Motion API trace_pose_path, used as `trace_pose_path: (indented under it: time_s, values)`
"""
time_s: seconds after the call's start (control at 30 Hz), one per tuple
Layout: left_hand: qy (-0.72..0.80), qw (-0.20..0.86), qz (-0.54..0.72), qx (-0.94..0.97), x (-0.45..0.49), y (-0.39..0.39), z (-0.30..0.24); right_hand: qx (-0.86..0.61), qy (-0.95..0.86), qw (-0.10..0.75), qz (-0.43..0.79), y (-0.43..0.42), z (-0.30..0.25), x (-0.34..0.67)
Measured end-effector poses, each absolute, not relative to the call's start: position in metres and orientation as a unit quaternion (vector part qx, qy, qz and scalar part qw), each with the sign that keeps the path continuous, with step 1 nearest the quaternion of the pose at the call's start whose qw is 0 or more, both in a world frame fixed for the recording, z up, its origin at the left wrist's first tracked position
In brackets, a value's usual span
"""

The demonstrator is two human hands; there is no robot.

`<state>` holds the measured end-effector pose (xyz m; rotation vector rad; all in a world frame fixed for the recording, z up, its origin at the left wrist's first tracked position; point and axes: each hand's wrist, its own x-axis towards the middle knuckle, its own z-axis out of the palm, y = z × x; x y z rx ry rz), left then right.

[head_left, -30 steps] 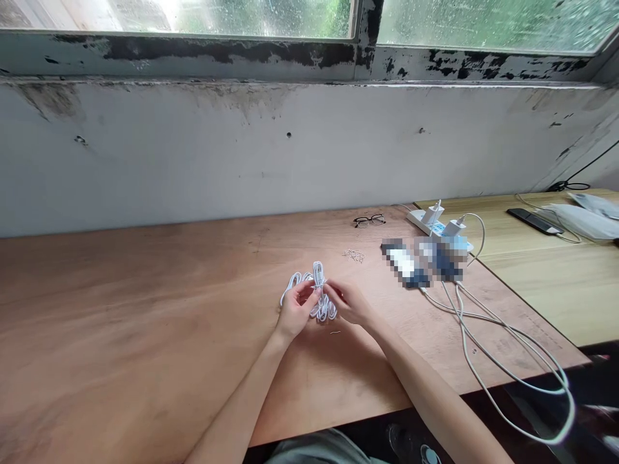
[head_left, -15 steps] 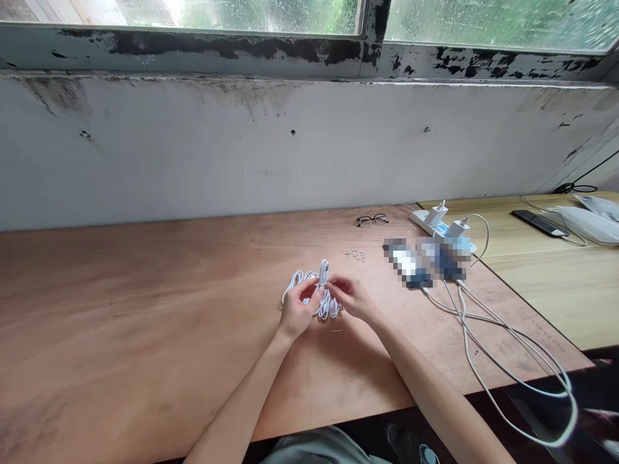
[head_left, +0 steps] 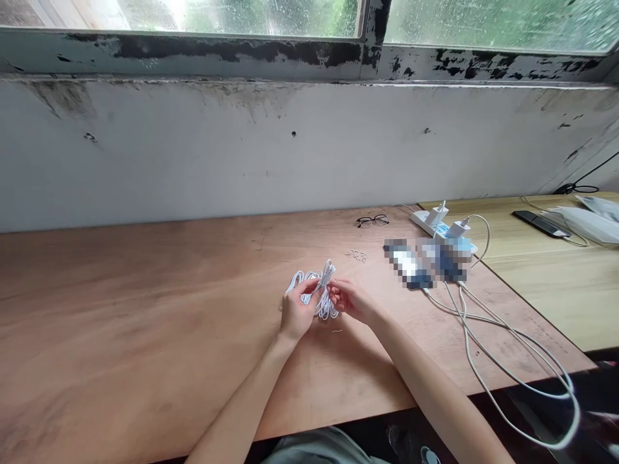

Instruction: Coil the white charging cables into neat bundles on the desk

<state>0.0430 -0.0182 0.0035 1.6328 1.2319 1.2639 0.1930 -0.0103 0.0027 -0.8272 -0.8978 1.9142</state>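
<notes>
Along the left, the reddish-brown plywood table [head_left: 120, 309] stretches beneath a stained white wall [head_left: 169, 154] and a window frame with flaking black paint [head_left: 217, 51]. Toward the middle, the person's left hand [head_left: 296, 314] comes up from the near edge, its fingers curled around a white coiled cable bundle [head_left: 323, 308]. The bundle sits roughly at the centre of the table, though I cannot tell whether it rests on the wood or hangs just above it. One loop pokes up past the fingers and leans to the right. The right hand [head_left: 351, 301] meets the bundle from the other side, fingertips pinched onto its middle, so both hands are close together and closed on the same cable. Just in front of the right hand, a tiny pale wire tie [head_left: 336, 331] lies on the wood. Farther back and to the right is a small heap of thin wire ties [head_left: 356, 256], then a pair of black-framed glasses [head_left: 372, 221] near the wall. Further right, a white power strip [head_left: 423, 222] carries two white charger plugs [head_left: 438, 212], and two blurred-out devices [head_left: 409, 265] lie just in front of it. Long white charging cables [head_left: 507, 367] loop from them over the near-right edge. A lighter wooden table [head_left: 556, 283] adjoins, with a flat black phone [head_left: 540, 223] on it.
</notes>
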Motion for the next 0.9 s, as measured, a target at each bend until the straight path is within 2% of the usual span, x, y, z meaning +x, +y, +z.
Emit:
trace_pose_path:
  time_s: [0.1,0.2,0.33,0.4,0.47,0.73,0.9]
  values:
    - [0.480,0.311,0.493,0.655,0.043,-0.020,0.004,-0.312,-0.299,0.414,0.801,-0.010,0.003,0.195]
    - [0.485,0.327,0.496,0.642,0.044,-0.020,0.003,-0.322,-0.311,0.434,0.782,-0.010,0.001,0.194]
    - [0.465,0.452,0.507,0.568,0.045,-0.017,0.001,-0.383,-0.466,0.498,0.622,-0.014,0.001,0.192]
    - [0.449,0.515,0.510,0.522,0.045,-0.016,0.002,-0.416,-0.555,0.505,0.513,-0.016,0.004,0.191]
    - [0.443,0.548,0.514,0.490,0.046,-0.016,0.004,-0.435,-0.599,0.495,0.455,-0.016,0.007,0.193]
    - [0.438,0.579,0.511,0.461,0.045,-0.018,0.011,-0.411,-0.565,0.457,0.551,-0.008,0.007,0.208]
    - [0.421,0.612,0.498,0.447,0.044,-0.018,0.011,-0.405,-0.568,0.456,0.552,-0.009,0.008,0.208]
